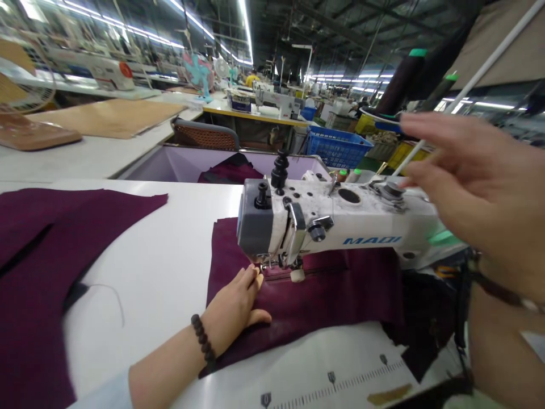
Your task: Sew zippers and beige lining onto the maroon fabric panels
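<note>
My left hand (236,309) lies flat on a piece of dark maroon fabric (323,301), fingers stretched toward the needle area of a white sewing machine (340,224). A dark bead bracelet circles that wrist. My right hand (472,182) is raised above the right end of the machine, close to the camera and slightly blurred. Its fingers are extended and loosely apart, with nothing visible in them. A seam line runs along the fabric under the presser foot (297,274).
More maroon fabric pieces (46,267) lie on the white table (170,255) at the left. A ruler scale (332,378) is printed near the front edge. Behind stand a blue crate (336,149), a chair back (206,135), thread cones (400,85) and other sewing stations.
</note>
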A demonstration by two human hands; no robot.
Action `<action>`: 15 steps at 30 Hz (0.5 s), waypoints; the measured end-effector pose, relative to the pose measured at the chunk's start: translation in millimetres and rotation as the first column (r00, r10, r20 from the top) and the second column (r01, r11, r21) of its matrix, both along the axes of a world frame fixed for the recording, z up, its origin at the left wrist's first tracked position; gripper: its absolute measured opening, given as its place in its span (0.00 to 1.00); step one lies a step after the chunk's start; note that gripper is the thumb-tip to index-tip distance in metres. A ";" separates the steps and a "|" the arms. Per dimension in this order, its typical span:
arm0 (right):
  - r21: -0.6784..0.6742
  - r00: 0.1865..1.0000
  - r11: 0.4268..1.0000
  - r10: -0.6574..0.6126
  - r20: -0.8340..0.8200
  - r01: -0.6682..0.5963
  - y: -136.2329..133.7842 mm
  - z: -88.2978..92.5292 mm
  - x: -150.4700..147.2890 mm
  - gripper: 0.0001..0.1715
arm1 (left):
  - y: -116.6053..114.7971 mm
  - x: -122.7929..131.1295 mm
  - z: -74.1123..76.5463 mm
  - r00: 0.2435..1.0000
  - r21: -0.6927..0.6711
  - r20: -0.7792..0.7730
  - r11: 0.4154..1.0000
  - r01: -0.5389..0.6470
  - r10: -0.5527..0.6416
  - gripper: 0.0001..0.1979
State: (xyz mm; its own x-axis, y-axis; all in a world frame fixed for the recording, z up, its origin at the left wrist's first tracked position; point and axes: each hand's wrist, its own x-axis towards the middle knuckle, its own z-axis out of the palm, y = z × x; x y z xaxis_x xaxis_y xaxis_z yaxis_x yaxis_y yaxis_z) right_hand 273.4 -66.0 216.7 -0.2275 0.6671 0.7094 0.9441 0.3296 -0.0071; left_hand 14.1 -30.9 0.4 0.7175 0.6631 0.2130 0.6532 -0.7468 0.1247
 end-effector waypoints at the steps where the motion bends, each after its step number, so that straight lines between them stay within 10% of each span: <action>1: -0.070 0.992 0.997 0.044 0.118 -0.036 19.1 5.8 5.3 0.22 | -0.1 -0.2 0.5 1.000 0.005 -0.006 1.000 0.000 0.000 0.33; 6: -0.354 0.940 0.935 0.120 0.320 0.001 81.8 9.6 18.4 0.18 | 0.5 -0.4 0.0 1.000 0.005 -0.008 1.000 0.005 -0.005 0.33; 11: -0.109 0.925 0.989 -0.049 0.376 0.097 80.7 18.6 5.8 0.33 | 0.0 1.9 0.8 0.999 0.005 -0.041 1.000 -0.017 0.018 0.33; 15: 0.033 0.985 0.991 -0.132 0.114 0.129 82.6 24.1 7.0 0.31 | 0.0 3.2 1.8 1.000 -0.017 -0.017 1.000 -0.008 0.008 0.33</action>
State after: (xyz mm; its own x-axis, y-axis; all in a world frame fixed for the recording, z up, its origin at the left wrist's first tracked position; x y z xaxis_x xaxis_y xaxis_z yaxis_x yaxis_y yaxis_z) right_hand 280.3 16.6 240.8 -0.2215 0.6786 0.7003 0.9729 0.2022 0.1119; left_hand 17.2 -30.9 2.2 0.7159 0.6720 0.1895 0.6610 -0.7397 0.1260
